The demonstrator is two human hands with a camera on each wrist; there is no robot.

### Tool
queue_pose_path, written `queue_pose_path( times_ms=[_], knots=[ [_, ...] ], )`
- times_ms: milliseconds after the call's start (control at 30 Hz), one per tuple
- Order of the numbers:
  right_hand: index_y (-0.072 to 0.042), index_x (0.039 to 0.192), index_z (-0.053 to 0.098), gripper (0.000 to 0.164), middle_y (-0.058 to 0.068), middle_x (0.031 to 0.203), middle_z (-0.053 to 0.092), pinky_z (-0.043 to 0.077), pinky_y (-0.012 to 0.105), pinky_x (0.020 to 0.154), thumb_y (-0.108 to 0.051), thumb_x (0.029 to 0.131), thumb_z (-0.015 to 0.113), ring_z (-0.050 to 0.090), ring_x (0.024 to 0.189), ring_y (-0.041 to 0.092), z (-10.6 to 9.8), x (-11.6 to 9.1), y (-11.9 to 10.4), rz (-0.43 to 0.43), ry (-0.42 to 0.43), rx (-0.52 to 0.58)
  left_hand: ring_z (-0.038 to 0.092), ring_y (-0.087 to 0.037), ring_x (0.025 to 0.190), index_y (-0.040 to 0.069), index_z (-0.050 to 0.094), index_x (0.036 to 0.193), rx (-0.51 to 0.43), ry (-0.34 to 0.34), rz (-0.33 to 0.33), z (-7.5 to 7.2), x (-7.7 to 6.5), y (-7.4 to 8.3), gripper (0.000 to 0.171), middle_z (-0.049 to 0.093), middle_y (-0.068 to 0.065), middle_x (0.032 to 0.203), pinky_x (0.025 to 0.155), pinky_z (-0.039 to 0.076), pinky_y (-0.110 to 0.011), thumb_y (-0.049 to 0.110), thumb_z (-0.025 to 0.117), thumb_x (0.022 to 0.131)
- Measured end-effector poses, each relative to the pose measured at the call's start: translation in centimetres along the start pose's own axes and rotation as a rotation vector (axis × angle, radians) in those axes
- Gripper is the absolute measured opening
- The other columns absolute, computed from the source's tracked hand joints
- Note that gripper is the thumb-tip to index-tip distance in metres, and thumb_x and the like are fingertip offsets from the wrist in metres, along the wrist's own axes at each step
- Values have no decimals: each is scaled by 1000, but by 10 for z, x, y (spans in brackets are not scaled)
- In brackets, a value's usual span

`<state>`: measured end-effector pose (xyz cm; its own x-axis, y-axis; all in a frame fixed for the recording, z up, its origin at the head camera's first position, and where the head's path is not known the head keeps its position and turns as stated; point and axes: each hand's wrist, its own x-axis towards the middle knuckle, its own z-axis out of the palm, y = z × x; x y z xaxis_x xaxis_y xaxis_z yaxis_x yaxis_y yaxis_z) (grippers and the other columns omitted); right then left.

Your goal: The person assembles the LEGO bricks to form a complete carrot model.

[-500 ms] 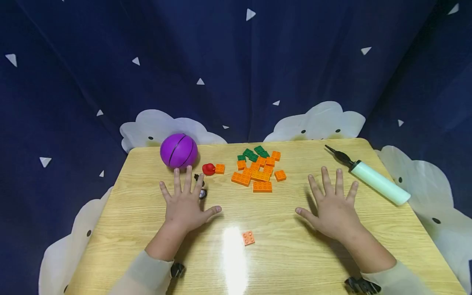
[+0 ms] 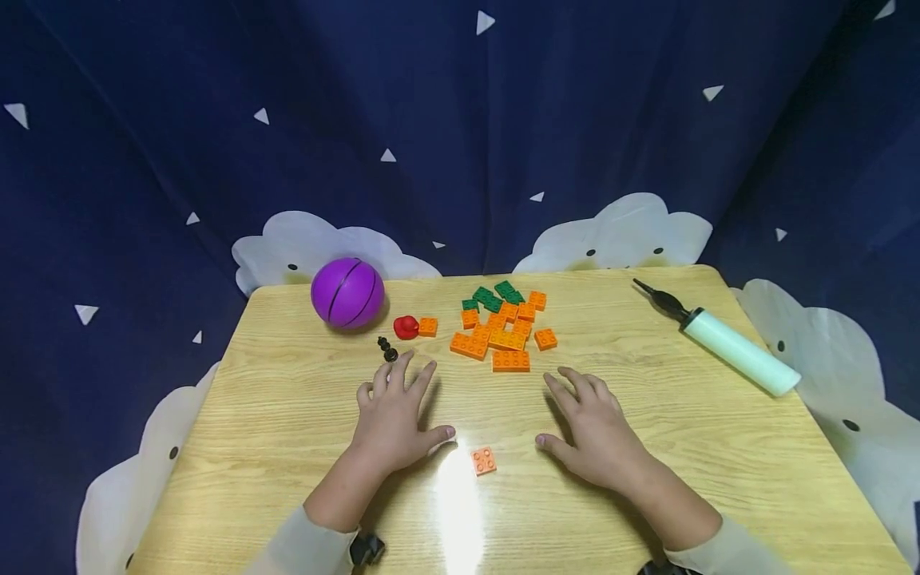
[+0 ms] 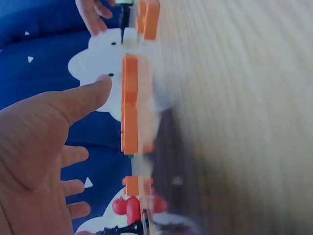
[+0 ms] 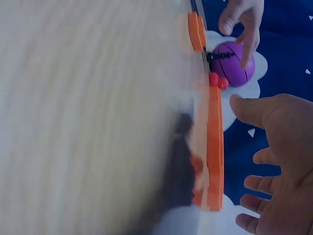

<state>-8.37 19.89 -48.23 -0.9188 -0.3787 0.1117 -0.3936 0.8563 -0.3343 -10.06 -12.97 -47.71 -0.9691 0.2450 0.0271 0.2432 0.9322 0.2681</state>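
My left hand (image 2: pixel 391 423) hovers over the table left of a single orange toy brick (image 2: pixel 484 461), fingers spread and slightly bent, holding nothing. Right of that brick is my right hand (image 2: pixel 592 435), also with nothing in it, its fingers relaxed and the thumb apart. Beyond both hands lies a group of orange bricks (image 2: pixel 510 362) with several green bricks (image 2: pixel 487 299) behind. A black chess piece (image 2: pixel 386 349) lies just past the left fingertips. The left fingers mostly cover a small round object there; its thin edge (image 3: pixel 145 223) appears in the left wrist view.
A purple ball (image 2: pixel 348 293) sits at the back left of the wooden table (image 2: pixel 273 415). Near it are a small red duck (image 2: pixel 406 327) and an orange brick (image 2: pixel 427 327). At the right lies a mint hand pump (image 2: pixel 740 351) with a black nozzle. A dark curtain (image 2: pixel 460 120) hangs behind.
Both hands have moved inward, toward each other and the single orange brick. Their fingers have gone from straight and spread to slightly bent. The objects on the table have stayed put.
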Motion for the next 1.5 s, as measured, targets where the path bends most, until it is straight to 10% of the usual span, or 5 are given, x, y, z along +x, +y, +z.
queue_pose_path(
  times_ms=[367, 667, 1500],
  knots=[
    [-13, 155, 49, 87, 7, 143, 52, 37, 56, 108, -48, 83, 85, 44, 131, 32, 18, 0, -25, -24, -36, 122, 51, -28, 122, 23, 64, 141, -228, -120, 91, 11, -11, 16, 81, 61, -2, 135, 97, 40, -51, 61, 88, 73],
    [-17, 148, 59, 77, -2, 133, 57, 39, 48, 103, -48, 83, 86, 46, 120, 20, 22, 9, -35, -88, -88, 160, 57, -13, 90, 20, 72, 119, -323, -219, 111, 14, -4, 22, 63, 63, 7, 99, 85, 49, -39, 52, 94, 69],
    [-16, 119, 78, 34, -8, 107, 65, 42, 45, 96, -29, 88, 83, 50, 105, 16, 36, 14, -48, -155, -123, 137, 50, -12, 76, 21, 77, 98, -207, -279, 170, 23, 3, 39, 31, 55, 10, 80, 72, 42, -32, 43, 89, 79]
  ],
)
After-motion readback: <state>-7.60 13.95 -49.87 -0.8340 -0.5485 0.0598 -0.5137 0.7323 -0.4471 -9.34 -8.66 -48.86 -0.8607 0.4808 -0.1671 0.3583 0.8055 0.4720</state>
